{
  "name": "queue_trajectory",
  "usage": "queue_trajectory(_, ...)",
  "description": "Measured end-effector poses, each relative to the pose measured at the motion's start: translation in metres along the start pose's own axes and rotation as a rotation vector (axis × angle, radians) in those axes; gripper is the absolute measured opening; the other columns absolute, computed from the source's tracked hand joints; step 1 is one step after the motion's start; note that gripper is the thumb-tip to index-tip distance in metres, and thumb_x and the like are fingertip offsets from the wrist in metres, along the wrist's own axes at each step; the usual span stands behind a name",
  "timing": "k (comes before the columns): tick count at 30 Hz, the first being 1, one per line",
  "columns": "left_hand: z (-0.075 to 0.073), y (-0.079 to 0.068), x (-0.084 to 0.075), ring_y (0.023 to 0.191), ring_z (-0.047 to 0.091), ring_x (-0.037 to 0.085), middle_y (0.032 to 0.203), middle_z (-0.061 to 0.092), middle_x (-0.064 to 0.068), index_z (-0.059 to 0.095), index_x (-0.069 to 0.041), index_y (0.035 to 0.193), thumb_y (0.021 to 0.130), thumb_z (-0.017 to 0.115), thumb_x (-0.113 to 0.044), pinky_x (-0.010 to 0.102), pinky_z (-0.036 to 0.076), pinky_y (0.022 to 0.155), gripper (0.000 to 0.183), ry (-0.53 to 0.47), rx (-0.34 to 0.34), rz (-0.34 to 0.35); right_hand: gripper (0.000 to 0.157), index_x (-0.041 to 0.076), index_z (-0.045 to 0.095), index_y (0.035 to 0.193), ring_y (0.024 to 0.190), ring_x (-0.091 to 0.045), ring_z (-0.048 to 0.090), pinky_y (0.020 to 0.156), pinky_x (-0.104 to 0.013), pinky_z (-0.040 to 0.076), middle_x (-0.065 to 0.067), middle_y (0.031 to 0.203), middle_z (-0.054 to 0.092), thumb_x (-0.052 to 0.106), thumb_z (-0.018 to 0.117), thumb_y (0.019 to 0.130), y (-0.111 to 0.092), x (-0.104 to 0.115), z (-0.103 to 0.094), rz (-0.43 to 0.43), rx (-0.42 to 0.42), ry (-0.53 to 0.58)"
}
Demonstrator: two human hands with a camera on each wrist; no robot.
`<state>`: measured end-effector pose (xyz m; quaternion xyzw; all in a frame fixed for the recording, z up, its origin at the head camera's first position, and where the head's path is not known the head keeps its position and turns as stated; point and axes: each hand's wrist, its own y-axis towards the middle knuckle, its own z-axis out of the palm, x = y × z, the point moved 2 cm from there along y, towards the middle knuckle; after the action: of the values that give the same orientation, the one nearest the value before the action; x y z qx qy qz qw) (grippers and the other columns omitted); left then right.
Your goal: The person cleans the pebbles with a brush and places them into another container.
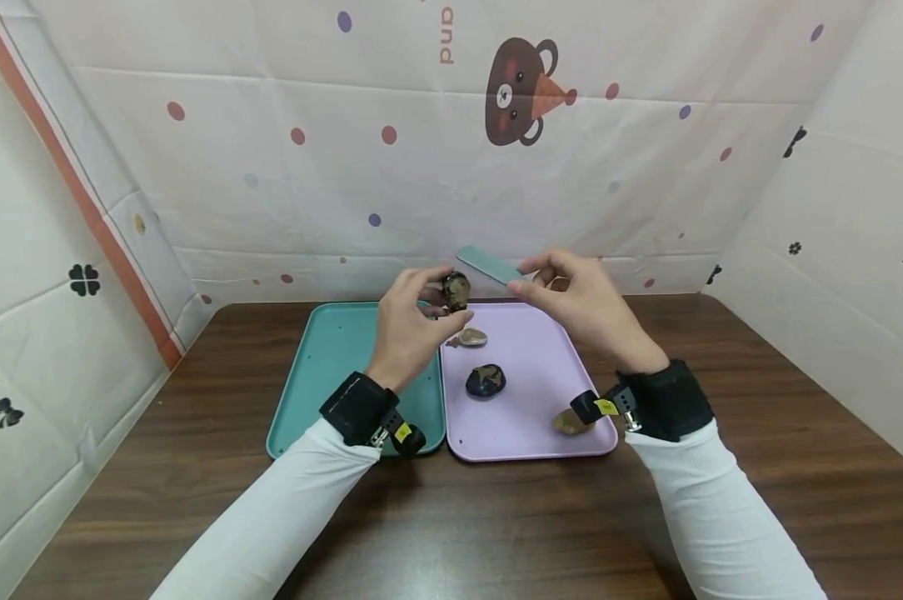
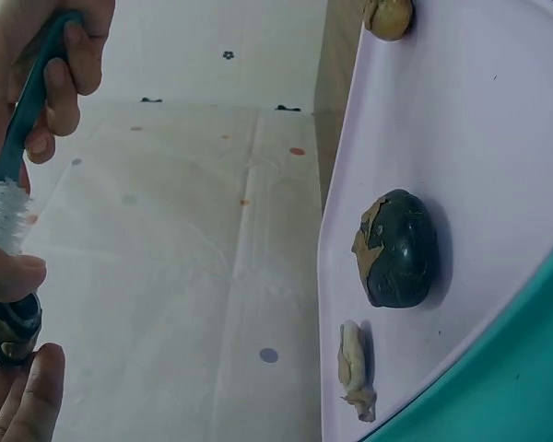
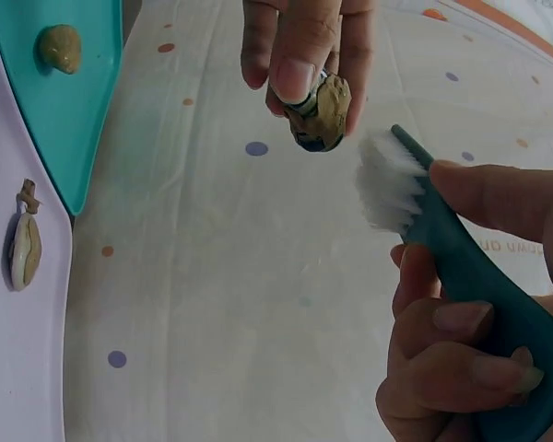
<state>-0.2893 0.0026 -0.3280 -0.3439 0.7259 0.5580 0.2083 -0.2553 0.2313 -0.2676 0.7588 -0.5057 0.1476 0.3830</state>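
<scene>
My left hand pinches a small dark stone between thumb and fingers, raised above the far edge of the trays. Tan mud-like patches cover part of this stone. A teal brush with white bristles is gripped by its handle in my right hand, a little to the right of the stone. The right wrist view shows the bristles facing the stone, with a narrow gap between them.
On the lilac tray lie a dark stone with tan patches, a small pale stone and a tan stone. A teal tray adjoins it, bearing another tan stone. A patterned cloth hangs behind the wooden table.
</scene>
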Motion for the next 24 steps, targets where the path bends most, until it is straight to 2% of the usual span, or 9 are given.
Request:
queue_trajectory(9, -0.0006, 0.0008, 0.0045, 0.108, 0.069, 0.032, 0.128, 0.062, 0.019, 0.063, 0.002, 0.142, 0.087, 0.089, -0.004, 0.034, 0.063, 0.088, 0.061, 0.0, -0.036, 0.028, 0.037, 0.003, 0.068, 0.131, 0.088, -0.027, 0.057, 0.071, -0.033, 0.048, -0.013, 0.098, 0.061, 0.026, 0.075, 0.103, -0.001, 0.0005, 0.0078, -0.052, 0.022, 0.006)
queue_trajectory(16, -0.0027, 0.0005, 0.0067, 0.106, 0.07, 0.03, 0.125, 0.064, 0.017, 0.065, -0.001, 0.142, 0.087, 0.089, -0.004, 0.034, 0.063, 0.09, 0.06, -0.01, -0.066, 0.022, 0.036, 0.005, 0.067, 0.133, 0.091, -0.028, 0.061, 0.076, -0.036, 0.051, -0.013, 0.1, 0.061, 0.025, 0.075, 0.104, -0.0005, -0.0019, 0.0056, -0.032, 0.063, -0.017)
queue_trajectory(20, -0.0025, 0.0004, 0.0072, 0.107, 0.069, 0.03, 0.125, 0.064, 0.017, 0.066, -0.002, 0.142, 0.086, 0.09, -0.004, 0.034, 0.063, 0.09, 0.061, 0.005, -0.063, 0.021, 0.035, 0.005, 0.068, 0.132, 0.089, -0.027, 0.059, 0.072, -0.033, 0.049, -0.012, 0.099, 0.061, 0.024, 0.075, 0.103, -0.0018, -0.0022, 0.0014, -0.052, 0.026, -0.038)
queue_trajectory(24, -0.0006, 0.0002, 0.0067, 0.108, 0.069, 0.03, 0.128, 0.064, 0.018, 0.065, 0.0, 0.142, 0.087, 0.089, -0.005, 0.033, 0.063, 0.09, 0.06, 0.034, -0.038, 0.037, 0.034, 0.003, 0.069, 0.131, 0.083, -0.027, 0.057, 0.067, -0.03, 0.047, -0.012, 0.096, 0.061, 0.021, 0.076, 0.102, -0.001, -0.0019, 0.003, -0.106, -0.004, -0.028)
